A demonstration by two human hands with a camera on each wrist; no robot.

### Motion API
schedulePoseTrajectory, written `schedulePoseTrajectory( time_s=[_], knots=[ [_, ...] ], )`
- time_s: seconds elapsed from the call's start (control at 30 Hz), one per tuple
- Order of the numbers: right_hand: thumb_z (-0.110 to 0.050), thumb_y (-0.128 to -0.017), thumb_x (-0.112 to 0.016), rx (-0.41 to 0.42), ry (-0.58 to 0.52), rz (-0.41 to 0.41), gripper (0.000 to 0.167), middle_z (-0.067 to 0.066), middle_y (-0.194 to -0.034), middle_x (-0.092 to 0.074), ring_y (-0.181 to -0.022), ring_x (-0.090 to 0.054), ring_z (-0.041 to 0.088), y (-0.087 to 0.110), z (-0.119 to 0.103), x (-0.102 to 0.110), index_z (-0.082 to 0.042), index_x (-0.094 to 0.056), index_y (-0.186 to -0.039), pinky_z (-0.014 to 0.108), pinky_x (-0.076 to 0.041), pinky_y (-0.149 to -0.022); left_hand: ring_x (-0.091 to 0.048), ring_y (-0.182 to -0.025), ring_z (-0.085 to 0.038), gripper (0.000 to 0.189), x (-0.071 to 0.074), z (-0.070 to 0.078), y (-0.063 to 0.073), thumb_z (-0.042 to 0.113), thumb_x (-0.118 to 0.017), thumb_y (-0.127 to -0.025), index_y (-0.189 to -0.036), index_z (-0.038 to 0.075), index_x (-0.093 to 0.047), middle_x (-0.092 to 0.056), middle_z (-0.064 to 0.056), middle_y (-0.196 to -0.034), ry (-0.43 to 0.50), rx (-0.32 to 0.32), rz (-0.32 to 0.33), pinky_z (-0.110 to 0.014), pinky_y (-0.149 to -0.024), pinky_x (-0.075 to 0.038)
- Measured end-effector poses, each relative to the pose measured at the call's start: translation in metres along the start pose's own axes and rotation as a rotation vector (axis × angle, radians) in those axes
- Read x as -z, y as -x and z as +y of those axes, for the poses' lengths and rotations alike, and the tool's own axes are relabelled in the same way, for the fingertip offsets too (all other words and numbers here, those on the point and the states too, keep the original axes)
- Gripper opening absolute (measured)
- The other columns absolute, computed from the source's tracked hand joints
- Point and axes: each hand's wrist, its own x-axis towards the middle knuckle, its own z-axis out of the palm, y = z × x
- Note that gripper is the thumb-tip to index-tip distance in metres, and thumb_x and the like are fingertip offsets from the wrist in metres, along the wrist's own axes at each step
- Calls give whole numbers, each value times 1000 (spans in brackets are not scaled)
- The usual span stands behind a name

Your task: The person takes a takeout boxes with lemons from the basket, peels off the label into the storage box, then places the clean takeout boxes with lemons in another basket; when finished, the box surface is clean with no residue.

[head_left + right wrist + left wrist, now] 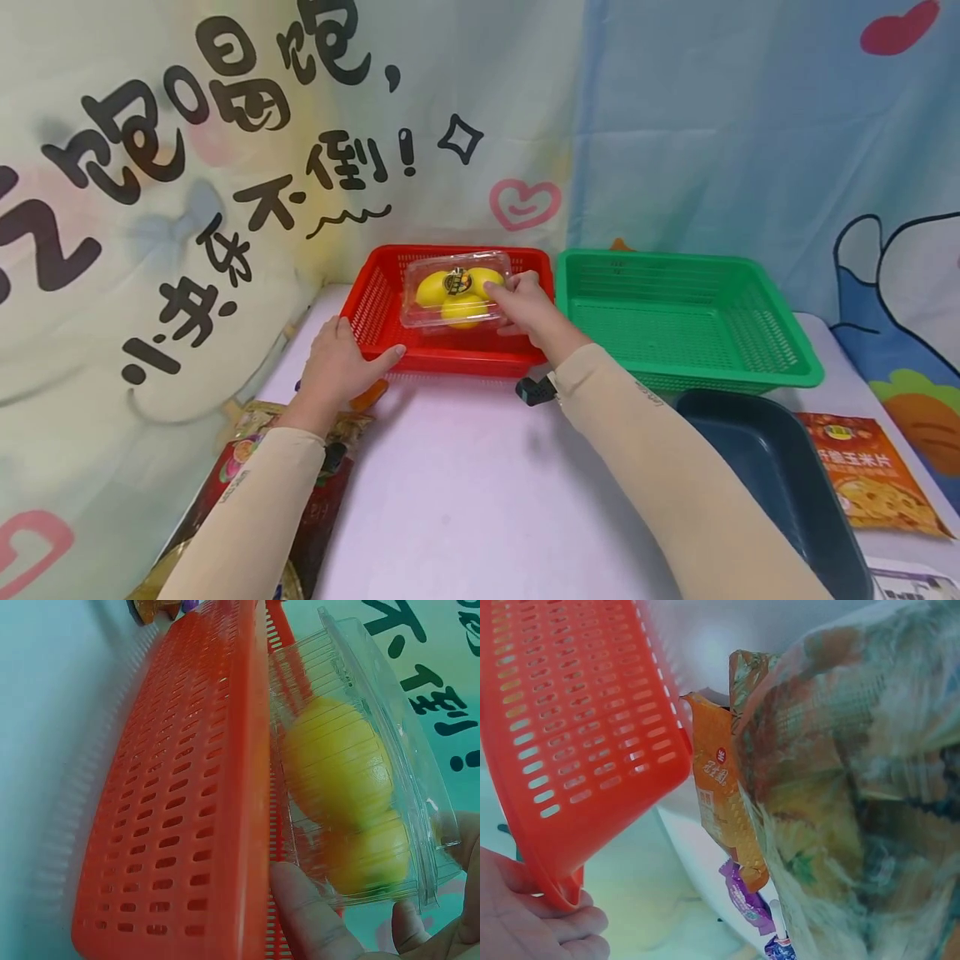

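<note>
A red perforated plastic basket [442,360] stands at the back of the table. My left hand [337,362] grips its left front corner; in the left wrist view the fingers [574,930] curl round the rim. My right hand [532,308] holds the right end of a clear plastic box [408,310] of yellow fruits [465,312] that look like lemons. A dark round label sits on the lid. In the right wrist view the box [352,682] is partly above the basket's rim, with thumb and fingers at its end. Whether it touches the basket floor I cannot tell.
A green basket [780,333] stands right of the red one. Nearer lie a dark blue tray [795,483] and an orange snack bag [870,475]. Large food bags [315,508] lie under my left arm, with an orange packet [720,776] and a purple wrapper [746,900] by the red basket.
</note>
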Motion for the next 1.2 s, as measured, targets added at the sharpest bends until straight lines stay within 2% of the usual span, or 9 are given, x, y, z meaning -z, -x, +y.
schedulePoseTrajectory(
  time_s=[0.23,0.5,0.67,0.77,0.97,1.2],
  knots=[
    [-42,-103,-63,53,11,-11,55,12,-112,-52,-89,-68,28,12,-2,12,-11,-31,-135,44,-64,-92,-41,-138,-45,116,-1,1,0,70,-67,-87,-157,-12,-24,-35,-29,-158,17,-3,15,-64,-101,-56],
    [-41,-103,-64,42,-6,-16,57,15,-126,-53,-89,-68,25,30,-5,24,-13,-29,-138,46,-63,-95,-43,-136,-45,115,0,1,0,70,-68,-87,-157,-11,-25,-37,-28,-155,27,-5,19,-64,-98,-58],
    [-42,-103,-64,47,-11,-27,60,16,-130,-54,-90,-69,25,41,-6,28,-13,-28,-142,46,-63,-96,-42,-136,-46,116,1,1,2,70,-67,-87,-157,-12,-24,-36,-29,-156,29,-4,19,-65,-97,-57],
    [-42,-103,-63,54,-12,-37,63,17,-133,-55,-95,-69,27,48,-6,32,-12,-26,-145,46,-63,-96,-41,-137,-47,116,1,0,3,70,-67,-87,-157,-12,-24,-34,-30,-157,23,-4,15,-66,-98,-57],
    [-40,-104,-62,72,-24,-56,66,17,-144,-54,-120,-66,33,65,-5,43,-11,-23,-148,48,-62,-96,-40,-139,-49,116,3,2,6,69,-68,-88,-157,-13,-23,-34,-31,-157,25,2,4,-66,-96,-57],
    [-38,-106,-59,91,-48,-82,63,21,-144,-51,-126,-63,37,84,1,59,-9,-19,-146,52,-60,-98,-37,-142,-52,120,3,3,6,72,-65,-88,-158,-14,-19,-31,-33,-160,25,-1,-11,-69,-101,-53]
  ],
)
